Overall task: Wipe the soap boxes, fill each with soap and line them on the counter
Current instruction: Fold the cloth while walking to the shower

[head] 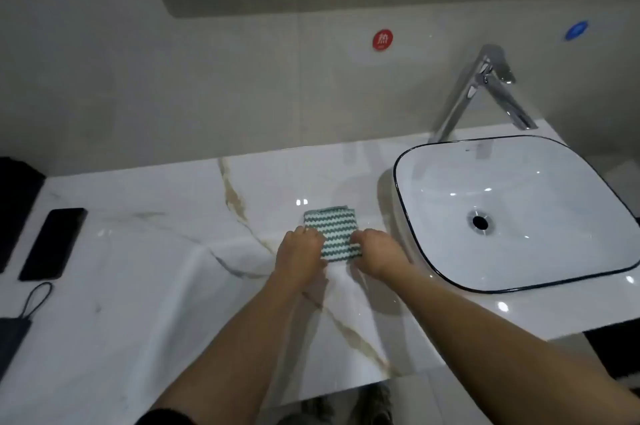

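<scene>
A folded green-and-white zigzag cloth (333,227) lies flat on the white marble counter (156,303), just left of the basin. My left hand (300,256) holds its near left edge with curled fingers. My right hand (375,251) holds its near right edge the same way. Both hands sit side by side over the cloth's near half, covering its front edge. No soap box or soap is in view.
A white basin with a dark rim (405,216) stands at the right under a chrome tap (481,92). A black phone (53,242) and a dark face mask (15,331) lie at the counter's left. The tiled wall rises right behind.
</scene>
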{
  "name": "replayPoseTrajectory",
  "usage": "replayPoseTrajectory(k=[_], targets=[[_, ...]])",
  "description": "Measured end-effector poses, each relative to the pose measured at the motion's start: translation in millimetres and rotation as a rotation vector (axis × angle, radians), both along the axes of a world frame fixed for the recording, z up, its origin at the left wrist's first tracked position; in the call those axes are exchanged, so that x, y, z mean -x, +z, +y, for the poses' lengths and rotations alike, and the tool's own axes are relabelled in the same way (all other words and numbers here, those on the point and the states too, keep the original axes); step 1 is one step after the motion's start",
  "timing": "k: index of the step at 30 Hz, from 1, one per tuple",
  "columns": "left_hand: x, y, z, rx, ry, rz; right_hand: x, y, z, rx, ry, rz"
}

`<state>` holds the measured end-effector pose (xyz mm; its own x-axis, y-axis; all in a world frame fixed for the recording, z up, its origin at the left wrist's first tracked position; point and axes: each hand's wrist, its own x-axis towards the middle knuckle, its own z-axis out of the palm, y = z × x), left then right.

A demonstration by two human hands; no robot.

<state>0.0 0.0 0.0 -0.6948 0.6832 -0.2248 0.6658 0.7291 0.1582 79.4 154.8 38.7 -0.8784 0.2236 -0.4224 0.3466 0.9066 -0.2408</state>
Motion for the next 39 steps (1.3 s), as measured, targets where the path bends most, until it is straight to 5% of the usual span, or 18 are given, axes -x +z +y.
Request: replayPoseTrajectory(k=[10,17,27,39], targets=[[13,-24,15,0.011,-0.123,0.087,11,-39,0,-0.118,0.059,0.037],[37,4,23,-0.141,0.052,-0.067,23,-34,-1,-0.068,-0.031,0.133],[80,104,6,-0.402,0.066,-0.439,55,68,24,0.198,-0.046,0.299],[16,199,104,-0.524,-0.341,-0.191,-51,178,83,0.069,-0.311,0.508]])
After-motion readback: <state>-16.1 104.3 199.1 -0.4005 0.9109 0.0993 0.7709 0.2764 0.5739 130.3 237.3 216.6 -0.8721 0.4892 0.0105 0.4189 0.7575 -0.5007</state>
